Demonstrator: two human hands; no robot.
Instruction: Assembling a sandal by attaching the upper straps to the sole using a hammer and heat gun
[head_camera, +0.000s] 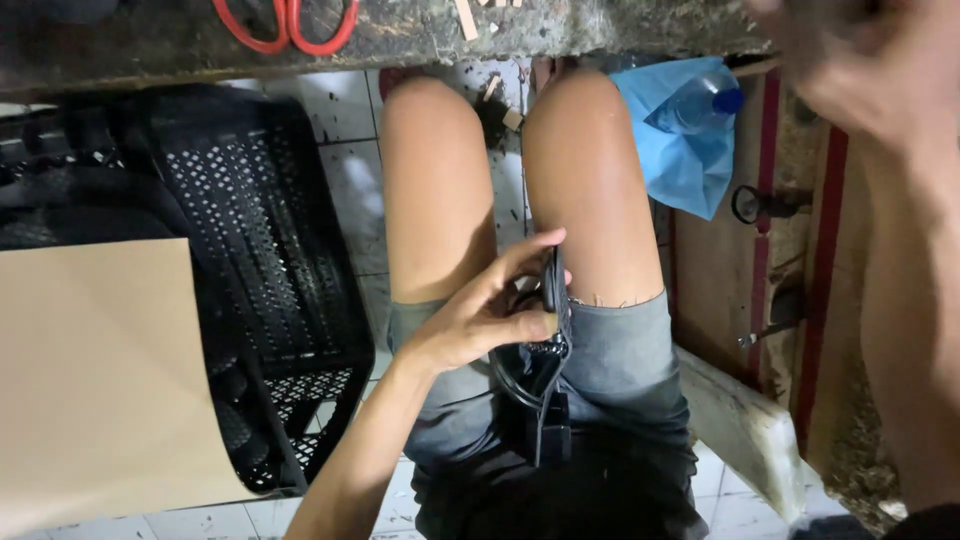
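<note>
My left hand (487, 308) grips a black sandal (545, 375) that stands on edge in my lap, between my bare thighs and on grey shorts. Thumb and fingers close around the sandal's upper end. My right hand (850, 65) is raised at the top right corner, blurred, fingers curled near the edge of the worktop; I cannot see anything in it. The right forearm runs down the right side of the view.
A black perforated plastic crate (265, 250) stands at my left on the tiled floor, with a tan cardboard sheet (95, 370) over it. Red-handled scissors (285, 25) lie on the worktop. A blue bag with a capped bottle (690, 110) sits by a wooden frame at right.
</note>
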